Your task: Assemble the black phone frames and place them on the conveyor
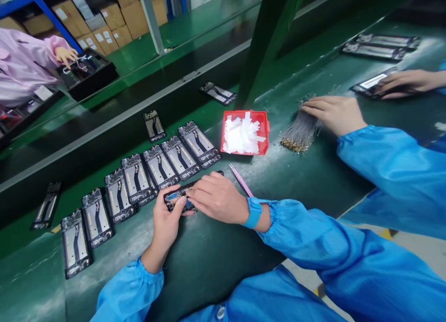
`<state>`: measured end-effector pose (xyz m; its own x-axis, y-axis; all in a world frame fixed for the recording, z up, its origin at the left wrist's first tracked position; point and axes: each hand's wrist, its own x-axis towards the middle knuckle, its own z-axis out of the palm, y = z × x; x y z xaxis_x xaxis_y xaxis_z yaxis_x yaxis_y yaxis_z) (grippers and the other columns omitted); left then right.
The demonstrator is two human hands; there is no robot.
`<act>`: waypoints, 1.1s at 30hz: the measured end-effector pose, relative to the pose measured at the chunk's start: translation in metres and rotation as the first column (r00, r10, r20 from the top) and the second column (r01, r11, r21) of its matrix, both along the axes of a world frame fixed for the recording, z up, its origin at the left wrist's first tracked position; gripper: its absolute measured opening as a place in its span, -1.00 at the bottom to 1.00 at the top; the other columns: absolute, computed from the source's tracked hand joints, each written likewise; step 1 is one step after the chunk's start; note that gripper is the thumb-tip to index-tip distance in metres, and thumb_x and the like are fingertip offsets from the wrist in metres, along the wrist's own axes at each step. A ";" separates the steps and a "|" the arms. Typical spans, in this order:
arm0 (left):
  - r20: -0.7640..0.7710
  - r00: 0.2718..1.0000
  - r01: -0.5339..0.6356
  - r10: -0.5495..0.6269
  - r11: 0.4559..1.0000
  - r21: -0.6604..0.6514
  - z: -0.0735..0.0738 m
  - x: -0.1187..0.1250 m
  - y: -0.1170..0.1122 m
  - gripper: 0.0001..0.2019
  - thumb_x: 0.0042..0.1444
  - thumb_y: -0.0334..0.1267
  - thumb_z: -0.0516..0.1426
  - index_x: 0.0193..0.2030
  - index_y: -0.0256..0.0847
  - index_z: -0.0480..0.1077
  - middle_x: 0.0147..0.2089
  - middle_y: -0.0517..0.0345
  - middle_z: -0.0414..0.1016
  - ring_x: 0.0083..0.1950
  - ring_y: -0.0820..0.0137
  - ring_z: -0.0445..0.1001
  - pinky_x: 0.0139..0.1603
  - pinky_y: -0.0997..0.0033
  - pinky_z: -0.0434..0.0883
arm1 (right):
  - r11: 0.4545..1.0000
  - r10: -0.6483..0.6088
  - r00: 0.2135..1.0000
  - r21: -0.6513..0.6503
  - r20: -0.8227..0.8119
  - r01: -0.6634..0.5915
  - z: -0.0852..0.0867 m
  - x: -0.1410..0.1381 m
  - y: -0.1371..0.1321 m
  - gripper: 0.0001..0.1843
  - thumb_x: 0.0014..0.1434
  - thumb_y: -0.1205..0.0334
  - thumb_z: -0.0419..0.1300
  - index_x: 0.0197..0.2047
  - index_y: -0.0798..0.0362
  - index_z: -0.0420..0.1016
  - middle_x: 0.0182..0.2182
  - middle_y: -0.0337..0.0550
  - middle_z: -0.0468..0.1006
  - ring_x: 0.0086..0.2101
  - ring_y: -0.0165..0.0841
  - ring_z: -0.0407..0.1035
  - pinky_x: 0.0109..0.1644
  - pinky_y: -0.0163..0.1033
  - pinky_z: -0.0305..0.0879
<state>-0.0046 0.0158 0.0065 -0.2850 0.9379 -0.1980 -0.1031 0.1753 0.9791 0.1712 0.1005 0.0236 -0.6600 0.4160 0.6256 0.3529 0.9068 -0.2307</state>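
My left hand is closed around one end of an opened smartphone, its thumb along the near edge. Over the same phone lies my right hand, wearing a blue wristband, with fingers bent and fingertips pressed on the exposed inside. Whether a small part sits under those fingertips is hidden. Pink tweezers lie on the bench just beyond my right wrist. A slanting row of opened phones, with black ribbon cables down their middles, lies behind and left of my hands.
A red tray holds white paper strips. Right of it, a co-worker's hand touches a bundle of thin cables; the other hand rests on a phone. A green post rises behind. Across the partition, a person in pink reaches into a black box.
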 end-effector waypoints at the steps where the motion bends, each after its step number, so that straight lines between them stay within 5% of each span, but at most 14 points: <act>1: 0.007 1.000 -0.008 0.008 1.000 -0.003 0.000 0.000 0.000 -0.54 0.14 -0.09 0.35 0.12 -0.13 0.39 -0.09 0.08 0.64 -0.19 0.25 0.69 -0.38 0.30 0.70 | 1.000 0.003 1.000 -0.004 0.001 -0.003 0.000 0.000 0.000 -0.80 0.44 0.30 0.13 -0.17 0.13 0.57 -0.36 -0.13 0.56 -0.32 -0.30 0.32 -0.26 -0.13 0.08; 15: -0.058 0.997 -0.042 0.042 0.999 0.005 0.004 0.000 0.001 -0.56 0.15 -0.08 0.34 0.12 -0.13 0.41 -0.16 0.14 0.60 -0.27 0.35 0.64 -0.44 0.40 0.66 | 0.999 0.031 0.999 -0.027 0.036 -0.031 -0.003 -0.001 0.000 -0.81 0.44 0.31 0.12 -0.05 0.17 0.55 -0.31 -0.10 0.54 -0.28 -0.27 0.32 -0.24 -0.13 0.10; 24: -0.161 0.978 -0.124 0.133 0.990 0.066 0.011 -0.004 0.001 -0.60 0.18 -0.04 0.32 0.07 -0.14 0.42 -0.21 0.15 0.56 -0.29 0.33 0.62 -0.48 0.39 0.64 | 0.986 0.113 0.992 -0.120 -0.048 -0.118 0.000 0.000 0.003 -0.77 0.39 0.38 0.14 0.07 0.15 0.51 -0.16 -0.01 0.59 -0.14 -0.22 0.42 -0.11 -0.11 0.29; 28: -0.230 0.933 -0.245 0.277 0.956 0.159 0.014 -0.008 0.003 -0.61 0.21 -0.03 0.29 0.08 -0.14 0.41 -0.04 0.10 0.50 -0.21 0.35 0.59 -0.46 0.37 0.66 | 0.961 -0.082 0.962 -0.277 -0.261 0.006 0.005 0.007 0.017 -0.65 0.28 0.36 0.19 0.13 0.04 0.47 0.00 0.03 0.55 0.01 -0.12 0.42 0.09 0.03 0.34; 30: -0.246 0.918 -0.264 0.310 0.943 0.202 0.013 -0.009 0.004 -0.63 0.22 -0.04 0.28 0.09 -0.14 0.40 -0.02 0.10 0.46 -0.20 0.36 0.57 -0.43 0.36 0.67 | 0.928 -0.210 0.939 -0.358 -0.273 0.104 0.003 0.008 0.026 -0.56 0.20 0.34 0.23 0.17 0.04 0.44 0.03 0.07 0.53 0.05 -0.06 0.41 0.14 0.10 0.33; 33: -0.276 0.907 -0.262 0.318 0.940 0.220 0.010 -0.007 0.003 -0.64 0.24 -0.05 0.27 0.09 -0.14 0.39 -0.05 0.10 0.43 -0.21 0.36 0.55 -0.42 0.37 0.66 | 0.883 -0.235 0.943 -0.457 -0.235 0.107 -0.007 0.007 0.036 -0.54 0.17 0.37 0.23 0.16 0.06 0.42 -0.01 0.03 0.58 -0.02 -0.12 0.47 0.10 0.02 0.40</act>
